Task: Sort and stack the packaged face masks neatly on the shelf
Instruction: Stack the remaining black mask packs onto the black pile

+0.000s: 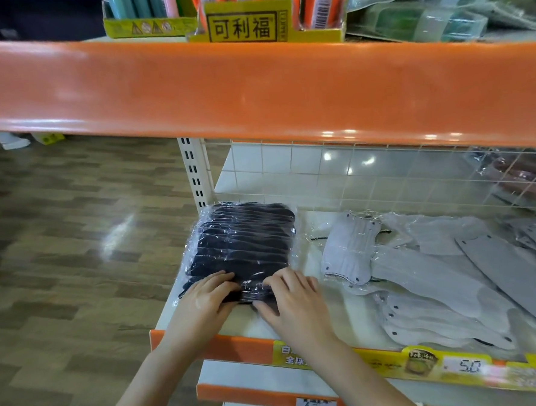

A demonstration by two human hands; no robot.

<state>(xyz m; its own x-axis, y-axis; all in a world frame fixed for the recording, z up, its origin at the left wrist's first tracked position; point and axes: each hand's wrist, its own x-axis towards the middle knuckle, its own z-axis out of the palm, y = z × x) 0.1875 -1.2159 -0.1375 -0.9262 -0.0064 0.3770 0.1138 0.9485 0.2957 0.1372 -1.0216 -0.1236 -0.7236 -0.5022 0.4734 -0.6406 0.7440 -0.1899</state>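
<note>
A stack of black face masks in clear plastic wrap (241,242) lies at the left end of the white shelf (306,228). My left hand (208,296) and my right hand (290,298) both rest on the stack's near edge, fingers laid flat over the wrap and slightly bent. To the right, several grey packaged masks (437,274) lie scattered and overlapping across the shelf, one of them (349,252) closest to the black stack.
An orange shelf edge (253,87) juts out overhead, carrying yellow display boxes (243,25) and green packets (437,16). A wire mesh back panel (384,170) closes the shelf. Brown packets (522,174) lie behind the mesh at the far right. Wooden floor lies to the left.
</note>
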